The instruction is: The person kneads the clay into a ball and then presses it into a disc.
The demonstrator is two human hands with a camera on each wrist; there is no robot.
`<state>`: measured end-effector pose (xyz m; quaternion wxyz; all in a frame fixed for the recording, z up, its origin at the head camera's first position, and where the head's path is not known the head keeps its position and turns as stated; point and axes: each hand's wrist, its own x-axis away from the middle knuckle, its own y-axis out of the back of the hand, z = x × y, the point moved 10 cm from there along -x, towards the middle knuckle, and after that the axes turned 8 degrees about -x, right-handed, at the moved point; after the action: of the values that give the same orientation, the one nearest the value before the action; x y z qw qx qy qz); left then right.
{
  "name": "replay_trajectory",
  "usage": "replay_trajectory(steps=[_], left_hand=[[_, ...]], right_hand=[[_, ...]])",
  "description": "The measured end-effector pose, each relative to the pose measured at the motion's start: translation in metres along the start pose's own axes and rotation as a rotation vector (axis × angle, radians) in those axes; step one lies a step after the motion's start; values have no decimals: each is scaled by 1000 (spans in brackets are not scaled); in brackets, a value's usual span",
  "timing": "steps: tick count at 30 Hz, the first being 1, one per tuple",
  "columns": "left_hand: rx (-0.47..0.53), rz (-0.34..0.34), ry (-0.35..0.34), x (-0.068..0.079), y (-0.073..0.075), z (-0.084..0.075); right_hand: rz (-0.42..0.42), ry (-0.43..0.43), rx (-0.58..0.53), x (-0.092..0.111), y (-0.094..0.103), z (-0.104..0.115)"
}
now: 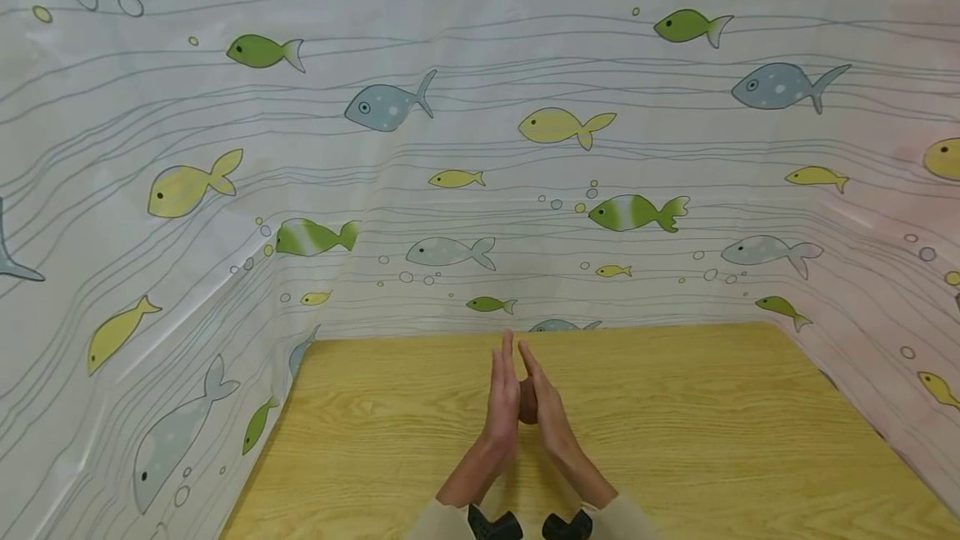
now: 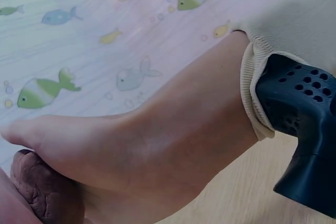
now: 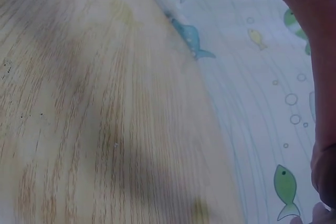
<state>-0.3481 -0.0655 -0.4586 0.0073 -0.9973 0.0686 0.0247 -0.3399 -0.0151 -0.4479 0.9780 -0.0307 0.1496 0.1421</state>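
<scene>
A brown lump of what looks like modelling clay (image 1: 528, 402) sits between my two upright palms. My left hand (image 1: 501, 407) presses it from the left and my right hand (image 1: 553, 417) from the right, all fingers straight and pointing away from me. In the left wrist view the clay (image 2: 44, 190) shows creases on its surface, tucked beside the palm under the thumb. Most of the right hand falls outside the right wrist view, where only a strip of arm and hand shows along the right edge.
Both hands are over a wood-grain table (image 1: 375, 415). A white sheet printed with fish (image 1: 480, 48) surrounds it at the back and both sides. Black wrist devices (image 1: 495, 523) sit at the cream sleeves (image 1: 442, 521).
</scene>
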Motion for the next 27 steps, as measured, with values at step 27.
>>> replay_trajectory(steps=[27], left_hand=[[29, -94, -63, -18, 14, -14]], right_hand=[[-43, -84, -22, 19, -7, 0]])
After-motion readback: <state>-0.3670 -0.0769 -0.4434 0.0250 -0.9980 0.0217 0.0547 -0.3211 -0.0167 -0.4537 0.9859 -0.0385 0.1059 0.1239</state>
